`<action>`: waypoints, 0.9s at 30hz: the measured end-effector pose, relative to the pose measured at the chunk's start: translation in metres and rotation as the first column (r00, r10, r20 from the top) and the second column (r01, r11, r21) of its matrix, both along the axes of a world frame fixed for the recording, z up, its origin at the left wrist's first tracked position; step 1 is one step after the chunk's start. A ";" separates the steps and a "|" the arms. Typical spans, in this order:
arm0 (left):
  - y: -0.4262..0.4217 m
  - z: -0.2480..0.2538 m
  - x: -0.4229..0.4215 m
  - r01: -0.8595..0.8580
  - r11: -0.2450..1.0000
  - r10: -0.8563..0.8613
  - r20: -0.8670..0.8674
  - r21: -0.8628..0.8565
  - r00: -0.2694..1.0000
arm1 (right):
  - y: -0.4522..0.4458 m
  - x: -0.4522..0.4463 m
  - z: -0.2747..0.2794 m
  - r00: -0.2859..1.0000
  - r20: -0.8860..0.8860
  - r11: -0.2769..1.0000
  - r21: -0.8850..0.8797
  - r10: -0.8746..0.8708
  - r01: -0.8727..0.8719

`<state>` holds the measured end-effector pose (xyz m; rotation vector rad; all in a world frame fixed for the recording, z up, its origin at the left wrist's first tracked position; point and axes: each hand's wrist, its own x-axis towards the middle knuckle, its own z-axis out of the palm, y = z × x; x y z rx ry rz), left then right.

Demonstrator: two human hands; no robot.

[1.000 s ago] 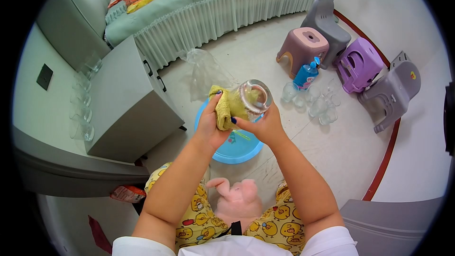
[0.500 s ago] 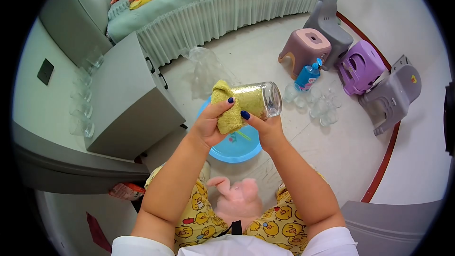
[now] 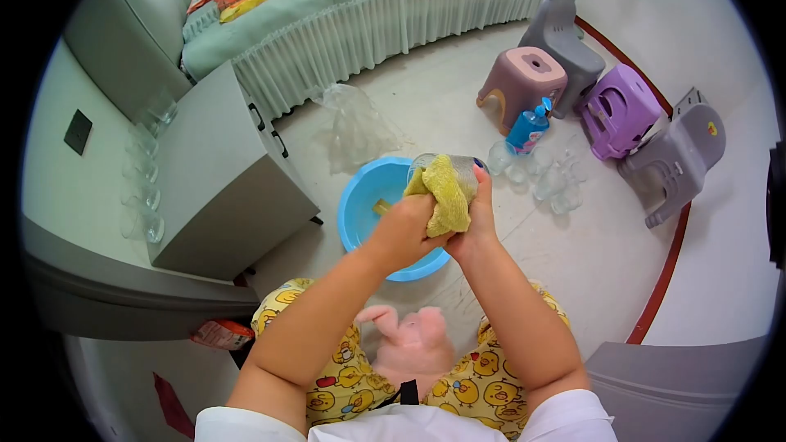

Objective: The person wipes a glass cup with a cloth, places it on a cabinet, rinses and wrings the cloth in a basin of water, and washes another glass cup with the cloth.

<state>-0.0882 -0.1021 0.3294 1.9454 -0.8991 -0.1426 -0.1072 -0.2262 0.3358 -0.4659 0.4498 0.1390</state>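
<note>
Over the blue basin (image 3: 352, 211), my right hand (image 3: 476, 217) holds a clear drinking glass (image 3: 465, 167) lying on its side. A yellow-green cloth (image 3: 447, 200) is draped over the outside of the glass. Gripping that cloth from below left is my left hand (image 3: 409, 225), closed, its fingers partly hidden. Something yellowish lies inside the basin, too small to make out.
Several clear glasses (image 3: 555, 180) stand on the floor beside a blue pump bottle (image 3: 528, 127). Plastic stools (image 3: 524, 82) line the right wall. More glasses (image 3: 143, 217) stand on the grey cabinet (image 3: 221, 188). A plastic bag (image 3: 356, 127) lies behind the basin.
The cloth has moved from the glass's left end, where part was inside, to the outside of the glass. My left hand has shifted right and lower, closer to my right hand.
</note>
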 end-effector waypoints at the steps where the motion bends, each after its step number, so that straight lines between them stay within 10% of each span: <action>1: 0.000 -0.001 0.005 0.003 1.000 -0.003 0.003 -0.004 1.000 | -0.002 0.001 0.001 1.000 0.003 1.000 -0.004 -0.003 0.003; 3: 0.003 -0.001 0.015 0.079 0.994 -0.043 0.378 -0.079 0.925 | -0.006 0.005 0.002 0.991 0.123 0.999 -0.011 -0.046 0.048; 7: 0.031 0.002 0.027 -0.032 0.998 0.057 0.548 -0.055 0.835 | -0.037 0.011 -0.007 1.000 0.008 0.985 0.172 -0.005 0.003; 9: 0.042 0.011 0.028 -0.367 0.903 0.345 -0.130 -0.226 0.930 | -0.047 0.009 0.006 0.997 -0.040 0.995 0.076 -0.061 0.064; 12: 0.042 0.010 0.045 -0.632 0.592 0.283 -0.606 -0.500 0.744 | -0.050 0.007 0.011 1.000 0.007 0.999 0.030 -0.012 0.012; 18: 0.039 0.013 0.040 -0.641 0.532 -0.269 -0.828 -0.553 0.492 | -0.040 0.003 0.005 0.985 0.072 0.986 0.046 0.156 -0.160; 27: 0.008 0.006 0.013 -0.472 0.702 -0.247 -0.804 -0.534 0.541 | -0.027 0.007 -0.005 0.973 -0.037 0.969 0.107 0.229 -0.224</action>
